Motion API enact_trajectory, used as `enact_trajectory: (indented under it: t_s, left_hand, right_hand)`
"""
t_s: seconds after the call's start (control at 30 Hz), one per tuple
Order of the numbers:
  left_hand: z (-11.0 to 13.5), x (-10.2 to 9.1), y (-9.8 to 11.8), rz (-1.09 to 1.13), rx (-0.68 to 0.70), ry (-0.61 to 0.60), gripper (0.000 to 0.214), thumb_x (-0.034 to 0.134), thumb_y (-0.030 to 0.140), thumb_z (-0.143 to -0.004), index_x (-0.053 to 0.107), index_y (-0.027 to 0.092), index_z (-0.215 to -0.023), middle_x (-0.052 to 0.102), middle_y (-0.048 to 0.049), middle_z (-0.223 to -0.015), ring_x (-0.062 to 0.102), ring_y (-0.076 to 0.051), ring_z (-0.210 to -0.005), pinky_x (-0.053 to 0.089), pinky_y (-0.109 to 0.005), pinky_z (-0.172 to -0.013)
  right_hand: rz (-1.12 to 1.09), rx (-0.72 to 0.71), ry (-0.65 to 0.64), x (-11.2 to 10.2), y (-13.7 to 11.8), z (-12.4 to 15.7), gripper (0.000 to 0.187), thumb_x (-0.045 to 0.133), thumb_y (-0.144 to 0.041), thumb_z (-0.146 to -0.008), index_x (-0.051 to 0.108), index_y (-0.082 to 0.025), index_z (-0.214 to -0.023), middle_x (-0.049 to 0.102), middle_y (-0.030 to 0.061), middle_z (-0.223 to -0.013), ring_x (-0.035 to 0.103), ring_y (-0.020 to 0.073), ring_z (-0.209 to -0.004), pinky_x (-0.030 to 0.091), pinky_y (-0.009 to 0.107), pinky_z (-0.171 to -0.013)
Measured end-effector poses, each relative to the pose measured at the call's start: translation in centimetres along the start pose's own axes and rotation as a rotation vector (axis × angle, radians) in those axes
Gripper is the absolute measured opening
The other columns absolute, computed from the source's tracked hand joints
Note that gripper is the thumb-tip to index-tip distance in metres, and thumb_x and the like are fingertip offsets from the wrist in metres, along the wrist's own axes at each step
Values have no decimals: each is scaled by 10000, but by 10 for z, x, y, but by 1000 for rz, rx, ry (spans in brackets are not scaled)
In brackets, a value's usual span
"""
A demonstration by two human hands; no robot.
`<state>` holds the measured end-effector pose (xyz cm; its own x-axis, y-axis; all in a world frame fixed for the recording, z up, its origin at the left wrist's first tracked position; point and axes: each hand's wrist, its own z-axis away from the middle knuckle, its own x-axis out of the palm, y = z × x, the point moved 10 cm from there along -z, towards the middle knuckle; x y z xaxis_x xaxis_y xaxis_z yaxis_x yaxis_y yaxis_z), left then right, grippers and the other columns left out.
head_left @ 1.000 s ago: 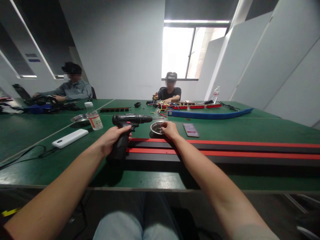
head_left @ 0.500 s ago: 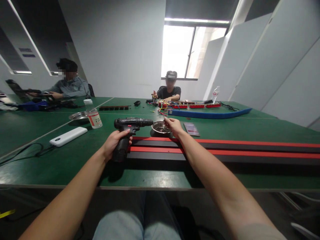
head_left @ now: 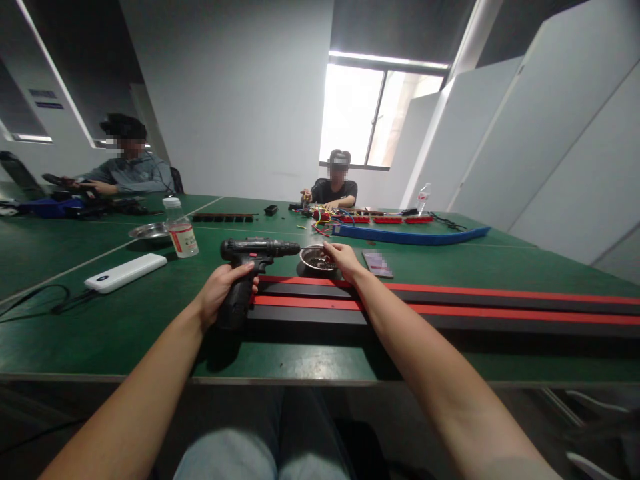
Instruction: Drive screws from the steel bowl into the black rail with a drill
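Observation:
My left hand (head_left: pixel 221 292) is wrapped round the handle of a black cordless drill (head_left: pixel 250 263) that stands on the green table, its bit pointing right. My right hand (head_left: pixel 341 259) hovers at the rim of a small metal bowl (head_left: pixel 314 259) just beyond the drill's tip, its fingers pinched together; what they hold, if anything, is too small to make out. A long black and red rail (head_left: pixel 450 303) lies across the table in front of me, running right from the drill.
A phone (head_left: pixel 378 263) lies right of the bowl. A white power bank (head_left: pixel 125 273) with a cable, a water bottle (head_left: pixel 180 230) and a metal dish (head_left: pixel 149 231) sit to the left. A blue strip (head_left: pixel 410 234) and wired red parts lie farther back. Two people sit at the table's far side.
My right hand has stayed at the bowl, shifting slightly over its rim. The drill and left hand keep their place; my head has tilted a little.

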<state>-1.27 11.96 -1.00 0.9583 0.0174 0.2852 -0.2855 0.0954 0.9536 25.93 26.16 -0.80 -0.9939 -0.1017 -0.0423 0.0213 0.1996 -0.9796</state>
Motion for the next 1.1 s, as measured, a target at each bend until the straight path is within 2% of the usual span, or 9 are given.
enact_trajectory:
  t_s: [0.33, 0.57, 0.83, 1.1]
  left_hand:
    - [-1, -5, 0, -17, 1, 26, 156, 740, 208, -839, 660, 101, -919, 723, -93, -774, 690, -150, -560, 596, -240, -503]
    - [1, -4, 0, -27, -5, 32, 123, 722, 201, -858, 668, 101, -905, 725, -92, -764, 692, -152, -557, 596, -241, -506]
    - [0, -4, -1, -52, -16, 18, 154, 730, 222, -855, 687, 81, -898, 722, -101, -735, 690, -159, -546, 593, -247, -505]
    - [0, -4, -2, -37, -31, 32, 156, 711, 226, -864, 689, 71, -874, 715, -103, -704, 686, -167, -532, 588, -254, -486]
  right_hand:
    - [1, 23, -16, 3, -5, 5, 368, 754, -501, -819, 717, -135, -843, 702, 55, -759, 620, 145, -675, 484, 251, -631]
    - [32, 12, -10, 2, -4, 2, 414, 773, -541, -773, 705, -138, -841, 682, 38, -736, 590, 129, -658, 455, 236, -625]
    - [4, -14, -36, 3, -6, 2, 384, 804, -503, -728, 702, -138, -794, 653, 19, -704, 543, 116, -620, 423, 253, -628]
    - [-65, 17, -46, 4, -3, 0, 349, 825, -448, -690, 667, -145, -761, 620, 0, -663, 526, 108, -603, 400, 245, -598]
